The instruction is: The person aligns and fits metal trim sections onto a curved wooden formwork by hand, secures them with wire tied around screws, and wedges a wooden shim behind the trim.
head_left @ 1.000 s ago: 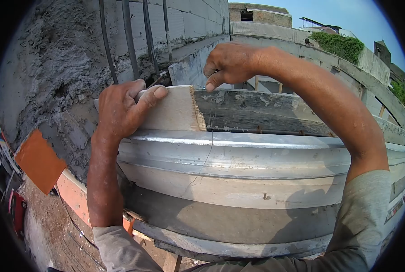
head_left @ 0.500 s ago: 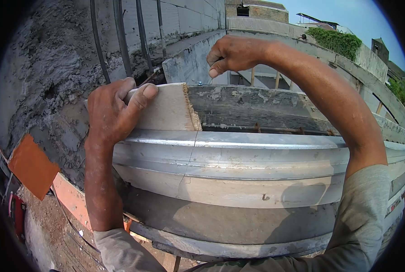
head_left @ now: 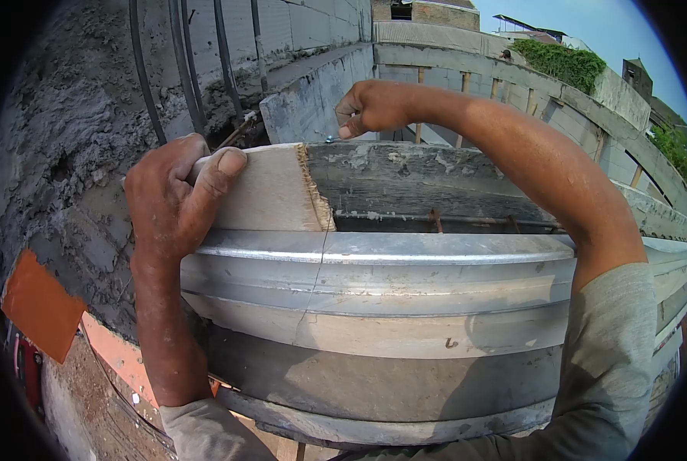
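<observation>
My left hand (head_left: 186,192) is wrapped over the top of a pale wooden board (head_left: 266,188), thumb on the near face. The board stands upright, with a jagged, splintered right end. My right hand (head_left: 366,110) is bent at the wrist beyond that end, thumb and fingers pinched together. What lies in the pinch is too small to make out. A small shiny metal piece (head_left: 329,140) shows just below those fingers. A thin dark wire or string (head_left: 316,269) hangs from the board's lower corner across a ridged metal beam (head_left: 389,269).
Behind the beam stands a dark weathered plank (head_left: 428,173), with a rusty reinforcing bar (head_left: 474,220) in the gap. Upright steel bars (head_left: 224,58) rise from rough mortar (head_left: 74,131) at left. An orange board piece (head_left: 42,306) lies lower left, above lower ground.
My right hand has shifted slightly left and down, closer to the small metal piece. My left hand keeps its hold on the board. The whole view has shifted a little.
</observation>
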A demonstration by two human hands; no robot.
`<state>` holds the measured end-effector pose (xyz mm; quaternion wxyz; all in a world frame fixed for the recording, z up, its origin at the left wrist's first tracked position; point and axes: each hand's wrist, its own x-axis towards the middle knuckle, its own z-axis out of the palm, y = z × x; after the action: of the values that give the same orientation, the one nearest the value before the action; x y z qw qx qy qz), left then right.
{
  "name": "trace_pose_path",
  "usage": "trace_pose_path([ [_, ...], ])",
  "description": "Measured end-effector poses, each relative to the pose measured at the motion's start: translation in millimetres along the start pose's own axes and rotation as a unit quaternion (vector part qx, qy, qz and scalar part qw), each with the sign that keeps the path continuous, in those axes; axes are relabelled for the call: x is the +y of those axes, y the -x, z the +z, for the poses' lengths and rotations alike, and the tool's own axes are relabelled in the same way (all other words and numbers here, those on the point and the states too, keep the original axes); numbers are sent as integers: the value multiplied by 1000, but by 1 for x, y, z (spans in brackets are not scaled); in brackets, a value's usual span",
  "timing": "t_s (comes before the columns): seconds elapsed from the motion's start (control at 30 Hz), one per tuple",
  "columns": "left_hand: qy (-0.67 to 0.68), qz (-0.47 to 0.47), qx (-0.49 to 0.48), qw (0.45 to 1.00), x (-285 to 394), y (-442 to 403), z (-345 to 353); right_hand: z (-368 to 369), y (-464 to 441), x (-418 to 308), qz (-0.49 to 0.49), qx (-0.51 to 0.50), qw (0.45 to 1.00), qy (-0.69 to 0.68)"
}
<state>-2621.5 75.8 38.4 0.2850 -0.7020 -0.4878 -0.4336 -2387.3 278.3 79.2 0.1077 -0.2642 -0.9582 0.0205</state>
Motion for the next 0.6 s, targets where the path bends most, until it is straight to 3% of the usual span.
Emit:
trace_pose_path([
  [0.13, -11, 43, 43, 998, -2, -2, 4, -6, 37, -34, -20, 22, 991, 127],
  [0.33, -27, 73, 65, 995, -4, -2, 6, 0, 53, -80, 16, -26, 953, 300],
  [0.6, -24, 63, 65, 996, -6, -1, 7, 3, 52, -93, 19, -38, 982, 185],
])
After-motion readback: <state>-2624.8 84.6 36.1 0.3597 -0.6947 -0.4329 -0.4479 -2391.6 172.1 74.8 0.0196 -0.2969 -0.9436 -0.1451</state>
